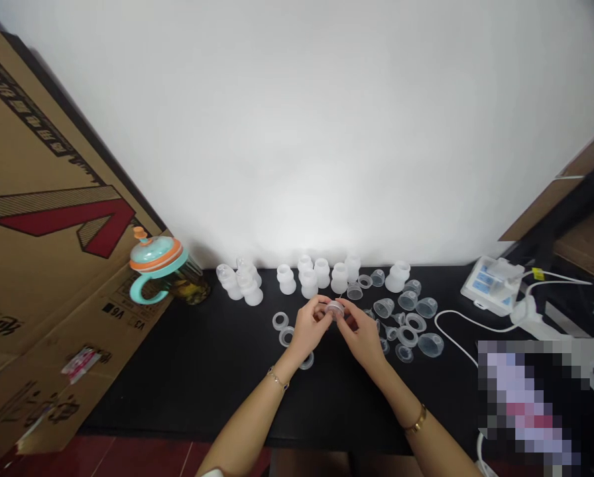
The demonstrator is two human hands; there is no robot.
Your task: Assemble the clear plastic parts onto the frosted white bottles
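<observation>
Between the fingertips of both hands is a small whitish bottle collar ring (334, 307), seemingly with a clear part in it that my fingers partly hide. My left hand (310, 324) pinches its left side, and my right hand (362, 333) grips the right. Loose collar rings (280, 321) lie left of my left hand, one close to its wrist. Behind the hands stand several open white baby bottles (309, 283). To the right of my right hand are scattered clear domed caps (430, 344), more rings (407, 336) and clear nipples (404, 353).
Capped bottles (250, 289) stand at the back left, beside a teal-lidded jug (158, 258) and a large cardboard box (53, 265). A white power strip box (492, 285) with a cable (456, 338) lies at right. A white wall (297, 146) rises behind the black table (192, 384).
</observation>
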